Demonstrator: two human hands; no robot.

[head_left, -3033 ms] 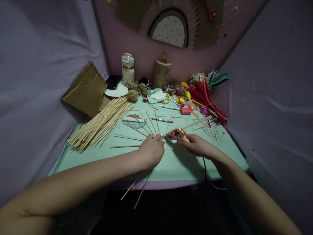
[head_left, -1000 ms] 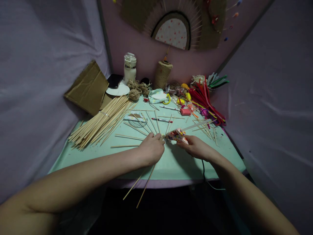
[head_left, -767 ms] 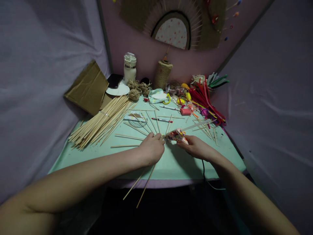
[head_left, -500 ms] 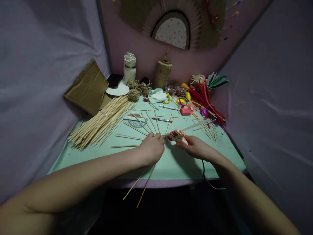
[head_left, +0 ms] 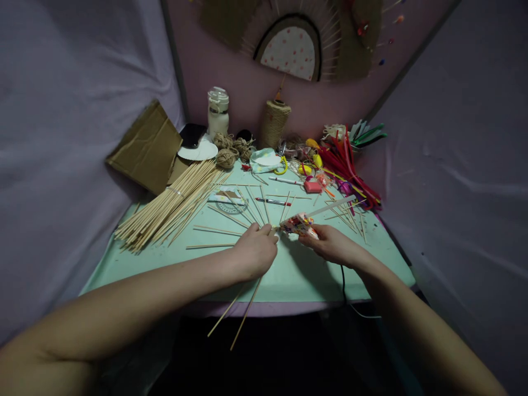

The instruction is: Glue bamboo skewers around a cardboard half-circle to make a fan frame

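Note:
Thin bamboo sticks (head_left: 218,230) fan out like spokes from a small hub in the middle of the table, two of them reaching past the front edge. My left hand (head_left: 256,252) rests over the hub, its fingers curled and pressed onto the sticks' inner ends, which are partly hidden. In my right hand (head_left: 330,243) is a hot glue gun (head_left: 300,224) with a colourful patterned cover. Its nozzle points left at the hub, close to my left fingertips. A long pale glue stick (head_left: 332,206) sticks out of its back.
A tied bundle of sticks (head_left: 177,203) lies left, near folded cardboard (head_left: 146,151). Behind stand a white bottle (head_left: 218,113), twine balls (head_left: 226,158) and a twine spool (head_left: 275,124). Red pipe cleaners (head_left: 344,165) lie right. A pen (head_left: 273,202) lies beyond the hub; a black cord (head_left: 344,283) hangs in front.
The glue gun has shifted very slightly, its nozzle a touch to the right and the glue stick's back end a little higher. My left hand and the sticks stay put.

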